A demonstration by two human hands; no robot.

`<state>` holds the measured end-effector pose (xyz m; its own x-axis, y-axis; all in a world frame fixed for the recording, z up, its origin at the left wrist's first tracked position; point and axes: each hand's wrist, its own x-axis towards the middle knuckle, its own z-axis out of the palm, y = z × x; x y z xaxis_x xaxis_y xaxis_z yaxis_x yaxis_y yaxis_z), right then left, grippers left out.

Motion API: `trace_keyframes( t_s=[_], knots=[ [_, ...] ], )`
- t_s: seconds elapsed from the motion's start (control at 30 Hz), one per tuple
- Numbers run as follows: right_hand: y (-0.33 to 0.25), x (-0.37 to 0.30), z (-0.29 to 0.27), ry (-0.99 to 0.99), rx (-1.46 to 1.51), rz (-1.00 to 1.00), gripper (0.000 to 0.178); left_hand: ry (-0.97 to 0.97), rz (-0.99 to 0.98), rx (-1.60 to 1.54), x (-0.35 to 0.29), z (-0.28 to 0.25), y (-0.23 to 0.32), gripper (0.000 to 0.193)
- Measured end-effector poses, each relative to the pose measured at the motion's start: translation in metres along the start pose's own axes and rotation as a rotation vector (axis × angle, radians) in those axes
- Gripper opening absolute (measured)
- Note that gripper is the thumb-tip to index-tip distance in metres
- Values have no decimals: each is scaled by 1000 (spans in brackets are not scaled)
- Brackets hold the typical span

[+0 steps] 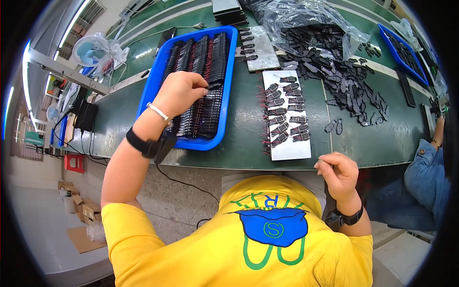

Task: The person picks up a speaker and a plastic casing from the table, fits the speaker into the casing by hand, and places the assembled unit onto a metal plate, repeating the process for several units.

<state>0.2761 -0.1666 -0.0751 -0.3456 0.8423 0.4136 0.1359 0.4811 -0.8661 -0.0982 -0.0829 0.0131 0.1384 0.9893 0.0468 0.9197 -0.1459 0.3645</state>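
My left hand (184, 93) is over the blue tray (228, 95), its thumb and fingertips pinched on a small black part (216, 86). Tight rows of similar black parts with thin red wires (203, 57) fill the tray. Near the table's front edge, my right hand (338, 172) is curled with thumb and forefinger together. Whether anything is between those fingers I cannot make out. Between my hands lies a white board (290, 152), bearing two columns of small black parts with red and black wires (278, 111).
Loose flat black pieces (354, 91) spill from a clear plastic bag (296, 14) at the back right. A second pale board (260, 48) holds several wired parts. Another blue tray (404, 55) stands far right, near a co-worker's denim sleeve (425, 167). A fan (91, 50) stands at left.
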Motion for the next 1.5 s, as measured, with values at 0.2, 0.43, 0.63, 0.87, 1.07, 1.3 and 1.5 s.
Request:
trace_keyframes(
  t_s=[0.2, 0.43, 0.63, 0.87, 1.07, 1.3, 1.5],
  knots=[
    [-1, 1, 1, -9, -99, -79, 7, -74, 11, 86, 24, 12, -16, 14],
    [-9, 24, 9, -2, -169, -154, 10, -74, 31, 70, 23, 12, -20, 19],
    [-11, 53, 19, -1, -251, -299, 12, 33, 105, 156, 10, 5, -9, 17],
    [-6, 79, 24, -187, -578, -360, 21, -194, 316, -341, -57, -3, 67, 20],
    [-6, 84, 33, -318, -630, -396, 25, -346, 434, -606, -90, 49, 80, 15],
    [-13, 70, 37, -321, -504, -436, 28, -323, -349, -1377, -101, 89, 88, 15],
    [-29, 57, 47, -202, -435, -473, 33, -313, -306, -1488, -97, 95, 87, 18]
  ],
)
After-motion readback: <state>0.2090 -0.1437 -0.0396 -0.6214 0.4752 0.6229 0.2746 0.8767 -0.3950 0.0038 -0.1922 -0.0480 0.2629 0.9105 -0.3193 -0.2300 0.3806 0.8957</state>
